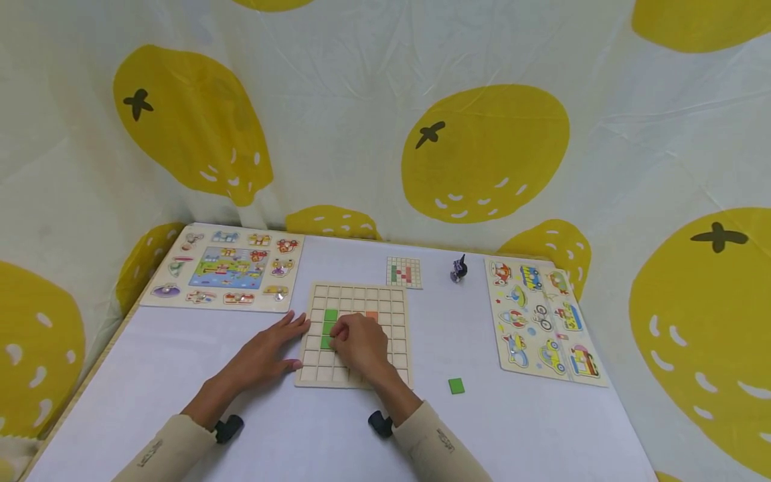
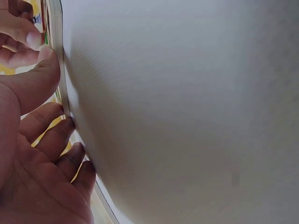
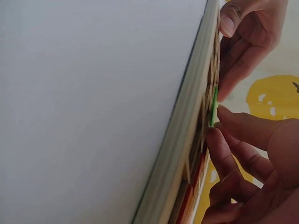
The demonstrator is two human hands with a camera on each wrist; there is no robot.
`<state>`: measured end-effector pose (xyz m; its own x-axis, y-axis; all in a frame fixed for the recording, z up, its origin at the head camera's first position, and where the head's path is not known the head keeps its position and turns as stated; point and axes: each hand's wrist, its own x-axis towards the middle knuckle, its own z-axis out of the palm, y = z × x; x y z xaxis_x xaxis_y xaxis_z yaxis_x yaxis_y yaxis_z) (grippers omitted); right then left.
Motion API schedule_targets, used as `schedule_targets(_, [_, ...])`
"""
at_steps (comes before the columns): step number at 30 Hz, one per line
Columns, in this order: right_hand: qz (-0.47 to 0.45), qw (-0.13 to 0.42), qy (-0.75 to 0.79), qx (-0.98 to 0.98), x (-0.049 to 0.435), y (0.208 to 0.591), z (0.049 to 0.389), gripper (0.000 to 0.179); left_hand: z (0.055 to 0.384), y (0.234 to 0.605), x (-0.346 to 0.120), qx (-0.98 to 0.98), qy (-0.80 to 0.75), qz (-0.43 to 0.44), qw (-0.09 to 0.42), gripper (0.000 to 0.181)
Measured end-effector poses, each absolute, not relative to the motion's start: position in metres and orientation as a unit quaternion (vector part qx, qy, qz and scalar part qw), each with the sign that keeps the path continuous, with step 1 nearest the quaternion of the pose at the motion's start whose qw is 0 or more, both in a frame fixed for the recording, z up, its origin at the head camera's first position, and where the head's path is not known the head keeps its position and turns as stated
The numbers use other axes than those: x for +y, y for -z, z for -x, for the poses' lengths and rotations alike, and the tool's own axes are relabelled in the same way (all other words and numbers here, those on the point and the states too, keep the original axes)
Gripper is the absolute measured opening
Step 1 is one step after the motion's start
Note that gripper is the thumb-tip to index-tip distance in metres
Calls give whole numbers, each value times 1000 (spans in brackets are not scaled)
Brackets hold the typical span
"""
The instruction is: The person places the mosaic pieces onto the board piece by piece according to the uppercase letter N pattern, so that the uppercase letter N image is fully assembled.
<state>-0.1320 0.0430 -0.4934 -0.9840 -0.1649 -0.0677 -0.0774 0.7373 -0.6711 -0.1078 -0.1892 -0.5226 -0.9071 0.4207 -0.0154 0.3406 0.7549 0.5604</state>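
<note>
A wooden grid board [image 1: 352, 292] lies on the white table, with a column of green tiles [image 1: 330, 314] on its left side and an orange tile [image 1: 371, 315] further right. My right hand [image 1: 361, 341] is over the board, its thumb and fingertips pinching at the lower end of a green tile [image 3: 214, 105]. Part of the grid is hidden beneath that hand. At the board's left edge rests my left hand [image 1: 265, 351], fingers extended and thumb apart; the left wrist view shows its fingertips [image 2: 65, 126] along the rim.
A loose green tile [image 1: 456, 386] lies right of the board. Behind it are a small pattern card [image 1: 404, 272] and a small dark figurine [image 1: 459, 269]. Picture puzzle boards lie at the back left [image 1: 181, 294] and right [image 1: 530, 335]. A lemon-print curtain [image 1: 337, 134] hangs behind.
</note>
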Motion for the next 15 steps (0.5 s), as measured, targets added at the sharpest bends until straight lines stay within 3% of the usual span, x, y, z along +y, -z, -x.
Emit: schedule_targets(15, [54, 43, 388, 919, 87, 471, 110, 18, 106, 518, -188, 935, -287, -197, 73, 84])
